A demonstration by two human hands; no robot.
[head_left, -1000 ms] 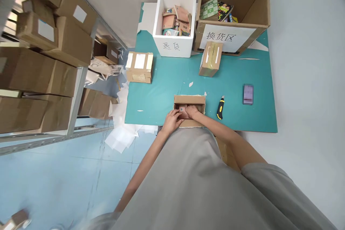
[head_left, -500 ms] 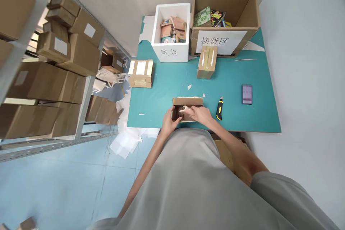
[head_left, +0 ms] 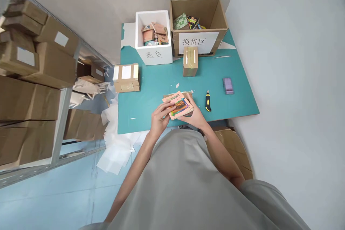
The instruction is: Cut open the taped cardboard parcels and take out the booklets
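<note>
A small book with a pink and orange cover (head_left: 179, 105) is held between both hands, tilted above a small open cardboard box (head_left: 168, 96) at the table's front edge. The fingers of my left hand (head_left: 161, 116) lie across the book's left side. My right hand (head_left: 196, 115) grips its right side, thumb below and fingers behind the upper corner. The book and hands hide most of the small box. A black and yellow utility knife (head_left: 208, 101) lies to the right of my right hand.
On the green table (head_left: 159, 82) stand a white foam box (head_left: 159, 57) with books, a large cardboard box (head_left: 176, 41) with books, a taped carton (head_left: 190, 63), and a labelled carton (head_left: 126, 84). A phone (head_left: 228, 85) lies at right. Shelves of cartons (head_left: 56, 63) stand at left.
The book has been lifted out of the small box and now shows its cover. My left hand has moved from the box's edge onto the book. The whole view has shifted.
</note>
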